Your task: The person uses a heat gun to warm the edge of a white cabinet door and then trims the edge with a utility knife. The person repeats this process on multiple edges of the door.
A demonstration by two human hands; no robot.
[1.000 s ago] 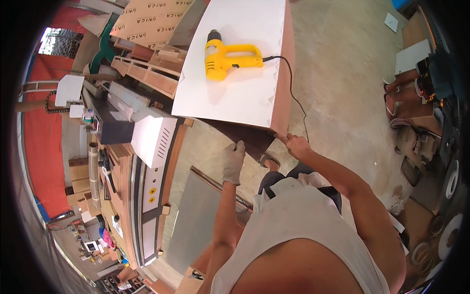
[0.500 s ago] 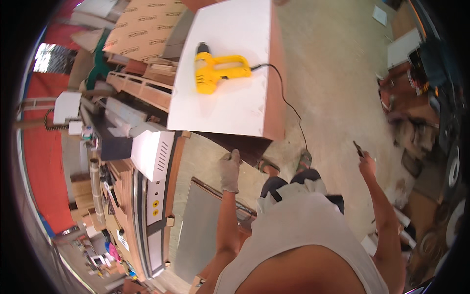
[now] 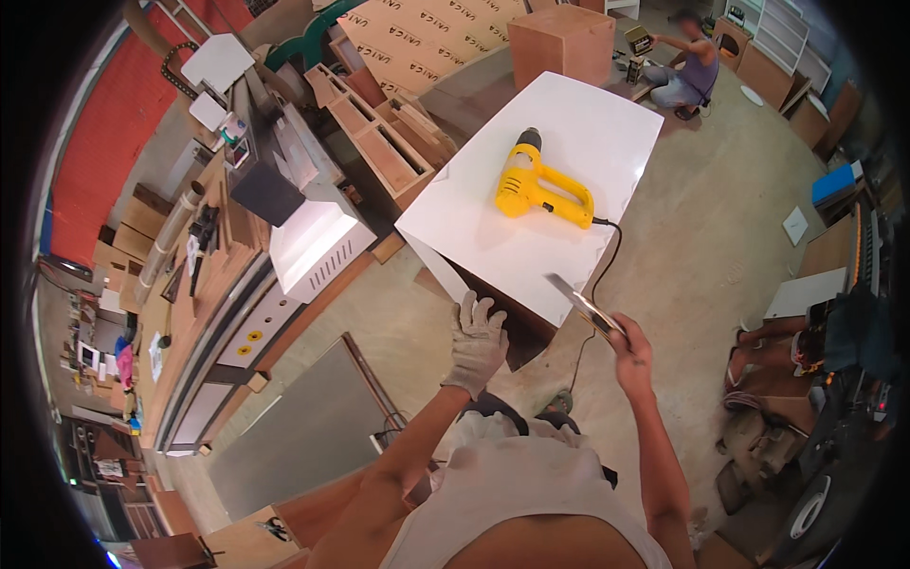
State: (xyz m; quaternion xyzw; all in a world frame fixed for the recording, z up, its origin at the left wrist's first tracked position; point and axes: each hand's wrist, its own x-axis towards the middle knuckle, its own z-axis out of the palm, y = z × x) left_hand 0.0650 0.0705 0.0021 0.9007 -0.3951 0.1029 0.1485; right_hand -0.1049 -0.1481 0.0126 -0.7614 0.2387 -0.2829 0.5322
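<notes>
A white-topped box [image 3: 455,223] stands in front of me, with a yellow heat gun [image 3: 540,185] lying on its top. Along its near side hangs a dark brown sheet [image 3: 521,332]. My left hand [image 3: 477,343], in a pale work glove, rests by the near edge of the box against that sheet, fingers spread. My bare right hand [image 3: 633,353] is closed round a metal utility knife [image 3: 597,313]. The knife's blade points toward the near right corner of the top, close to the edge; whether it touches cannot be told.
The heat gun's black cord [image 3: 607,270] drops over the right side to the floor. On the left runs a long wooden bench [image 3: 213,332] with a white metal hood [image 3: 318,247]. A grey panel [image 3: 294,436] lies below. A person [image 3: 687,71] sits beyond, beside a wooden box [image 3: 559,47].
My right hand has brought the knife in from the far right to the box's near corner. My left hand's fingers have spread at the near edge. The view has turned.
</notes>
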